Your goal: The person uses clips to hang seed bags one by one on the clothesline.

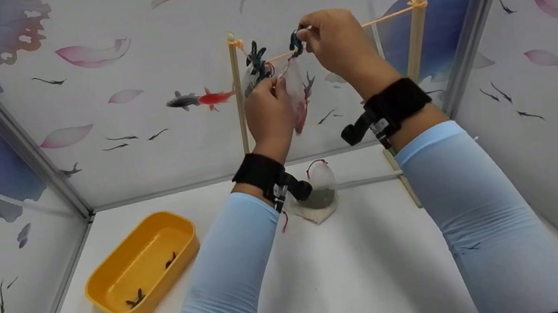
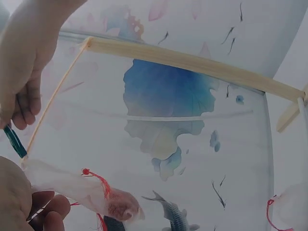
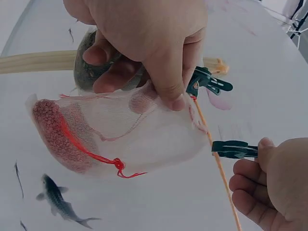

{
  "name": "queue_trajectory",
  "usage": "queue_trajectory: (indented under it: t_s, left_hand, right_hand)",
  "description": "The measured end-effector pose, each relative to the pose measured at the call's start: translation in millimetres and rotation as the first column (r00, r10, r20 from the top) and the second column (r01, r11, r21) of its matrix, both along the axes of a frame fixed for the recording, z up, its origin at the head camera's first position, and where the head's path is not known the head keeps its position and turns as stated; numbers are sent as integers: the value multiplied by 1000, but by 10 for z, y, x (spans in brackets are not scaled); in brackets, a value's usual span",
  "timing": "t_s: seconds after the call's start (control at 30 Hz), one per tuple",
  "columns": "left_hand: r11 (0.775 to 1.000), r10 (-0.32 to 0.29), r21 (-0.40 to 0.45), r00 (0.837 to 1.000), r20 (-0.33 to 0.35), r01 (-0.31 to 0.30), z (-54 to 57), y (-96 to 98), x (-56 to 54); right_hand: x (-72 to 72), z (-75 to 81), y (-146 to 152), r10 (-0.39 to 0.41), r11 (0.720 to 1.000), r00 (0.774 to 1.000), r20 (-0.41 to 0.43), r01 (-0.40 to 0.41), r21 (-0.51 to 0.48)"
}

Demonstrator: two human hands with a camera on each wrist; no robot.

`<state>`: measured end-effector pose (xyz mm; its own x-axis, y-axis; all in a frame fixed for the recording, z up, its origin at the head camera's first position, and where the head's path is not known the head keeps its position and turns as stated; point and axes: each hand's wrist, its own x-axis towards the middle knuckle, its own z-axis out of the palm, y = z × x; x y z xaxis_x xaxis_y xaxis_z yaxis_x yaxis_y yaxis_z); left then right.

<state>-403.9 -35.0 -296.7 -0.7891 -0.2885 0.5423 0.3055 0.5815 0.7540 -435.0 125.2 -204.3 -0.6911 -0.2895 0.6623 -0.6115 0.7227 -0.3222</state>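
Note:
My left hand (image 1: 270, 114) pinches the top edge of a white mesh drawstring bag (image 3: 144, 127) with reddish grains at its bottom and red cords. The bag's top overlaps an orange rope (image 1: 387, 16). My right hand (image 1: 342, 41) pinches the end of a dark green clothespin (image 3: 235, 149), whose nose is at the rope and the bag's edge. Behind my left hand hangs a second mesh bag (image 3: 84, 67) with dark contents, partly hidden by my fingers. Another green clothespin (image 3: 204, 83) sits on the rope near it.
Wooden posts (image 1: 239, 96) carry the rope at both ends. A yellow basin (image 1: 139, 252) holding a few dark clothespins stands on the white table at left. A mesh bag with grey contents (image 1: 318, 199) lies behind my left forearm. Patterned walls enclose the table.

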Motion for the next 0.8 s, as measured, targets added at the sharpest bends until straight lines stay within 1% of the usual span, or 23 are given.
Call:
queue_trajectory:
  t_s: [0.1,0.23,0.33,0.43,0.53,0.63,0.7,0.77,0.8]
  left_hand:
    - [1000,-7,1,1000,17,7,15,26,15]
    - [1000,-4,2,999,50,4,25,42,25]
    - [1000,-4,3,999,40,3,38,47,24]
    - [1000,-10,5,1000,15,9,54,45,21]
    - [1000,-22,20,1000,-5,23,61,35,23]
    - [998,-40,41,999,-7,41,46,10,38]
    - [997,-54,52,999,-5,54,24,-12,64]
    - [996,-71,56,997,-2,71,-10,-32,93]
    - [995,-81,55,997,-4,81,-31,-41,113]
  right_hand:
    - [-53,6,30,24,1000,995,94,-25,11]
    - [-64,7,96,30,999,985,169,-26,-22]
    - [-54,21,118,31,999,979,199,-28,-18]
    - [-38,42,104,39,999,970,240,-43,14]
    - [-21,54,88,46,997,954,295,-62,45]
    - [0,46,81,57,994,928,369,-89,70]
    - [10,22,78,69,991,913,402,-110,80]
    - [16,-26,85,85,990,904,419,-123,64]
    - [20,-59,91,94,991,906,414,-124,47]
